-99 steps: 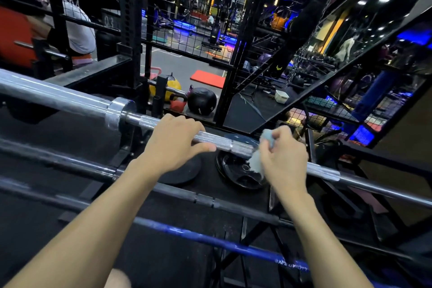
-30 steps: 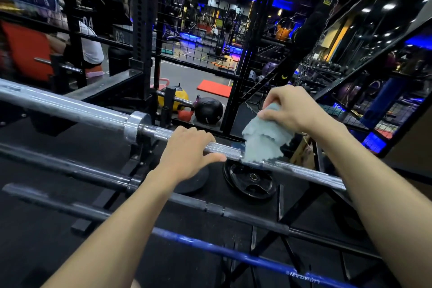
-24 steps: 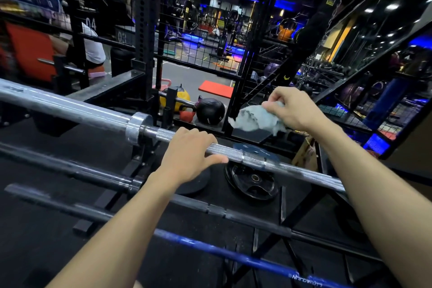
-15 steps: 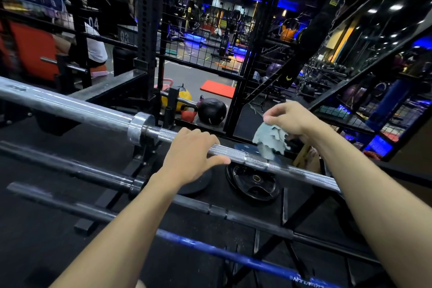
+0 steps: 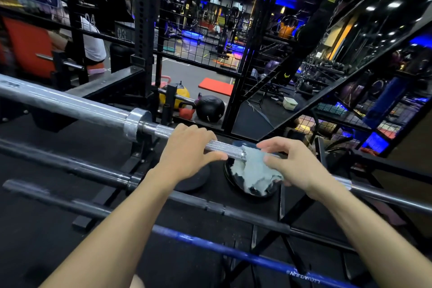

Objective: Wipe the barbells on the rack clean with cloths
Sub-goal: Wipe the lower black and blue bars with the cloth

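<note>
A silver barbell (image 5: 70,106) runs from upper left to lower right across the rack. My left hand (image 5: 187,152) grips its knurled shaft just right of the collar. A crumpled pale blue cloth (image 5: 253,170) drapes over the shaft beside that hand. My right hand (image 5: 297,166) holds the cloth between thumb and fingers, on the bar. Below lie a dark grey barbell (image 5: 70,166), a second dark bar (image 5: 233,211) and a blue barbell (image 5: 222,249).
Black weight plates (image 5: 236,182) lie on the floor under the bar. The black rack upright (image 5: 145,30) and wire mesh stand behind. A black medicine ball (image 5: 210,109), a yellow ball and a red kettlebell sit beyond. A person in a white shirt (image 5: 93,42) is at far left.
My right hand came down from above the bar and laid the cloth over the shaft, where it now holds it. My left hand kept its grip on the bar.
</note>
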`<state>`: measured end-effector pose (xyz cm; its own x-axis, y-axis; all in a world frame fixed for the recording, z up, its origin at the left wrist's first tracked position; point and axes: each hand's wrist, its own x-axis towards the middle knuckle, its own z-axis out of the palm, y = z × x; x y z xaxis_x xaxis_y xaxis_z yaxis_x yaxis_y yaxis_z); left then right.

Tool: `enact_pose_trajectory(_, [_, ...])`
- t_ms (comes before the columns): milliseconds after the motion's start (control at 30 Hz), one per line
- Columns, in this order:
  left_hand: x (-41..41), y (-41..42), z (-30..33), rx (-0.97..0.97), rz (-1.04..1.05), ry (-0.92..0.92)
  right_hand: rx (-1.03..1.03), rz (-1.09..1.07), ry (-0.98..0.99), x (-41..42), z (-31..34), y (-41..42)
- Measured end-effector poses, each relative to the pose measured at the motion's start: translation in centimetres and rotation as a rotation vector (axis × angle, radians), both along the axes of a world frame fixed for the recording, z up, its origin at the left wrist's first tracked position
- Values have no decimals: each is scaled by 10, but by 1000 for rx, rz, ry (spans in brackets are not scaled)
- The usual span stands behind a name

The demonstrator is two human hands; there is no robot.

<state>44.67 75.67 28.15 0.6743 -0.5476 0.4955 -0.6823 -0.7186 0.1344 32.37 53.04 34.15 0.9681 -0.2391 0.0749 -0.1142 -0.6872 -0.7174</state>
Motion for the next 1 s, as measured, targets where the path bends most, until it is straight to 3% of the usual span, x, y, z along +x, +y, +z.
enact_pose_trajectory(67, [0,-1,0,-6,0,6,-193,57,-33,-6,0,6])
enact_pose_trajectory(100, [0,-1,1,-2,2,6,-362,69,-8,-5,2,6])
enact_pose_trajectory(167, [0,-1,1,0,1,3,-890,30,74,4,7,2])
enact_pose_trajectory(233, [1,-1,0,-7,1,-4,-1108,86,118,14,11,-2])
enact_pose_trajectory(367, [2,-1,-1,3,11,-13,-689,436,142,25,-1,-8])
enact_pose_trajectory(600, [1,0,-2,-23,-1,-23,-943,266,73,25,-20,10])
enact_pose_trajectory(1000, [2,0,-3,-38,0,-39,-762,213,-52,31,-33,14])
